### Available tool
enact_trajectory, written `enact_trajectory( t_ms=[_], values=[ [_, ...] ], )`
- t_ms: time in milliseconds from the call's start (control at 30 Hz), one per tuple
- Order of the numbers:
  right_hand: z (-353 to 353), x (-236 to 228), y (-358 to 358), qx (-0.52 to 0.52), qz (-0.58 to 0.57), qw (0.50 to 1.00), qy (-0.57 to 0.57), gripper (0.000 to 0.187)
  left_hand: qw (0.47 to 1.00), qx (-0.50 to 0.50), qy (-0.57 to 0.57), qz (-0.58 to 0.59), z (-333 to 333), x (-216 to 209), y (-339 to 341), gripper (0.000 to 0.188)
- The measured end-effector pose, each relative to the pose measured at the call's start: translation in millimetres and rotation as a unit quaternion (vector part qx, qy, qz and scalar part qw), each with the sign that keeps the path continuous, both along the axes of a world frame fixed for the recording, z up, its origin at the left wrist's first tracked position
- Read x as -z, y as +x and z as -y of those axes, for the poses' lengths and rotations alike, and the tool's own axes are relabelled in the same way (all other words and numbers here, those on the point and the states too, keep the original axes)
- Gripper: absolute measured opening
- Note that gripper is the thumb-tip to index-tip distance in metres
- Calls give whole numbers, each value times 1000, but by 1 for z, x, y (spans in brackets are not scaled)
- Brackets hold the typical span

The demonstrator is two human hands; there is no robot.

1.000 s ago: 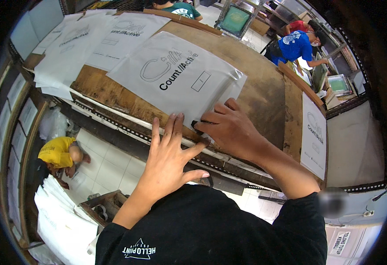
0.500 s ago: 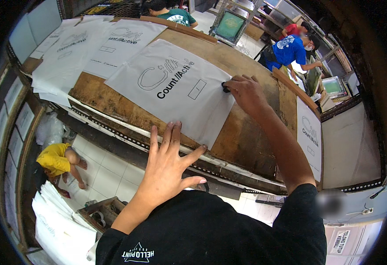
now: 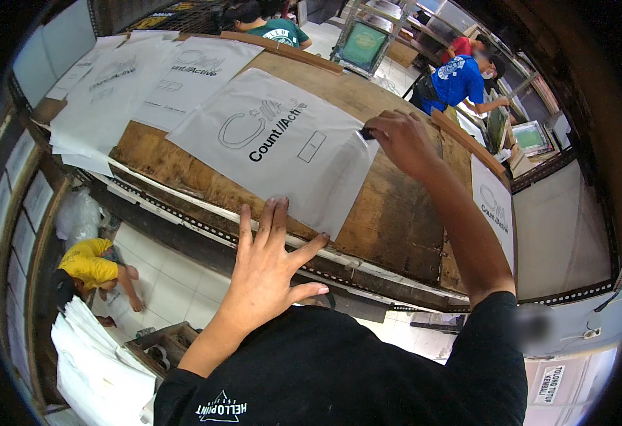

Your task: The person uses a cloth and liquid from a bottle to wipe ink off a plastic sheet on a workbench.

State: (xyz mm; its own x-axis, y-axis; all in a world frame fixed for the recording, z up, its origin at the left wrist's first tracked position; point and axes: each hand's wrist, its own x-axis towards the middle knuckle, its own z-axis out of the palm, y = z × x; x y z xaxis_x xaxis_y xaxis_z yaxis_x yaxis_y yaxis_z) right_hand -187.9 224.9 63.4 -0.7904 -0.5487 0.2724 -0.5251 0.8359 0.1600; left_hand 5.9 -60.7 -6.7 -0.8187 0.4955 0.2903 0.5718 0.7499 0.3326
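Observation:
A white printed sheet (image 3: 325, 177) with black lettering lies on the brown wooden tabletop (image 3: 389, 213). My left hand (image 3: 272, 245) is spread with its fingers apart, fingertips resting on the sheet's near edge. At the sheet's right edge, my right hand (image 3: 403, 142) pinches a small black object (image 3: 367, 133) with a pale edge at its lower side. Its exact kind is too small to make out. A faint grey smudge runs down the sheet's right part, below this object.
More printed sheets (image 3: 105, 92) overlap at the table's left end, and another sheet (image 3: 493, 206) lies at its right end. Wooden strips (image 3: 282, 51) border the far edge. A person in yellow (image 3: 91, 266) crouches below left; others work beyond the table.
My right hand has lifted and tilted a little, so the pale edge of the black object now shows. My left hand stays put. The crouching person in yellow has shifted slightly.

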Motion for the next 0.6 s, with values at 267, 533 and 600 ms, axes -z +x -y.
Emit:
enact_trajectory(
  t_ms=[267,533,600],
  values=[
    [58,11,120,-175,52,983,7,32,999,3,33,1,-1,-2,0,70],
    [59,24,122,-184,21,983,13,39,1000,-5,24,-1,0,-3,0,67],
    [47,28,102,-163,4,987,4,37,1000,-5,28,-5,-1,-3,0,67]
  ],
)
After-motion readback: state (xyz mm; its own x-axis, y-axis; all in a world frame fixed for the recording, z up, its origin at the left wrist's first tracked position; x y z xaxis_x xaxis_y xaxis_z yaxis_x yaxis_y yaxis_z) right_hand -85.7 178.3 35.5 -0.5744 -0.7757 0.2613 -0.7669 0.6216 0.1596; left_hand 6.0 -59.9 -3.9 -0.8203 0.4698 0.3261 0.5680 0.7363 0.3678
